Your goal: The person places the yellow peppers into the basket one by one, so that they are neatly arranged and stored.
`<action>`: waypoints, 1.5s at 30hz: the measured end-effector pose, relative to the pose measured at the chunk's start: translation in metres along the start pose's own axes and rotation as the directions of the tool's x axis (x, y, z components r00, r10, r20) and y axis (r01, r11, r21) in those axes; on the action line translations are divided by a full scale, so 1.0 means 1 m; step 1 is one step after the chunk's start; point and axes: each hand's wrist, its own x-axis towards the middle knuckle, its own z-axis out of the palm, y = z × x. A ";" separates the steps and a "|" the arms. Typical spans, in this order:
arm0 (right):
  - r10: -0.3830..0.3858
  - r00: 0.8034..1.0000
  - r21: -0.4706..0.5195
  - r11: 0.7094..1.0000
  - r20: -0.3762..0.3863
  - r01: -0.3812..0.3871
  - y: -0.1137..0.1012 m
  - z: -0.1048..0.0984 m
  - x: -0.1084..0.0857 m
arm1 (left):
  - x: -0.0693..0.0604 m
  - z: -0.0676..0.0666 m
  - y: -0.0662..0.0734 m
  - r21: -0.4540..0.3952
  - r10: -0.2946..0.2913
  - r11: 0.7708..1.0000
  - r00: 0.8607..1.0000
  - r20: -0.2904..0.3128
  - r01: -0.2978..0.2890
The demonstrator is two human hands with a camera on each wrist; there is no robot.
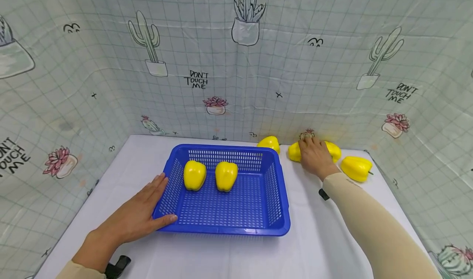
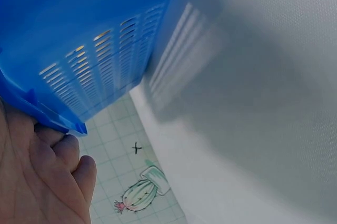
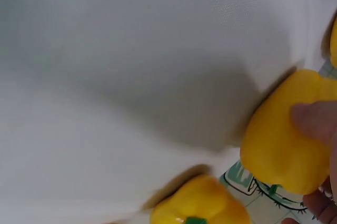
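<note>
In the head view my left hand [image 1: 138, 213] rests on the left rim of a blue basket [image 1: 230, 231], fingers straight and thumb over the near corner. The left wrist view has the hand [image 2: 47, 166] against the rim of the basket [image 2: 79, 2]. Two yellow peppers [image 1: 194, 175] [image 1: 226, 176] lie inside the basket. Near the back edge, my right hand [image 1: 315, 155] grips a yellow pepper [image 1: 294, 152]. The right wrist view has the thumb of that hand [image 3: 320, 150] on the pepper [image 3: 279, 134], with fingertips at its other side.
Another yellow pepper [image 1: 334, 151] lies just right of the right hand, and one with a green stem [image 1: 356, 169] farther right. One more [image 1: 269, 143] is partly hidden behind the basket's back right corner. Printed cloth [image 1: 244, 73] hangs behind the white table [image 1: 306, 246].
</note>
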 end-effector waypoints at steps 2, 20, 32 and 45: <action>-0.036 0.999 -0.009 0.999 -0.003 0.036 0.001 -0.001 -0.002 | 0.000 0.000 0.000 0.000 -0.002 1.000 1.000 0.000 0.002; 0.159 0.985 -0.019 0.987 0.068 -0.158 -0.009 0.002 -0.003 | 0.001 0.000 0.000 0.010 0.010 1.000 1.000 0.003 -0.011; 0.146 0.989 0.006 0.989 0.025 -0.146 -0.015 0.008 -0.008 | -0.001 -0.001 0.002 0.007 0.000 1.000 1.000 0.002 0.000; 0.059 0.984 -0.016 0.998 -0.171 -0.063 -0.013 0.008 -0.017 | -0.001 -0.001 0.000 0.011 0.017 1.000 1.000 -0.002 -0.017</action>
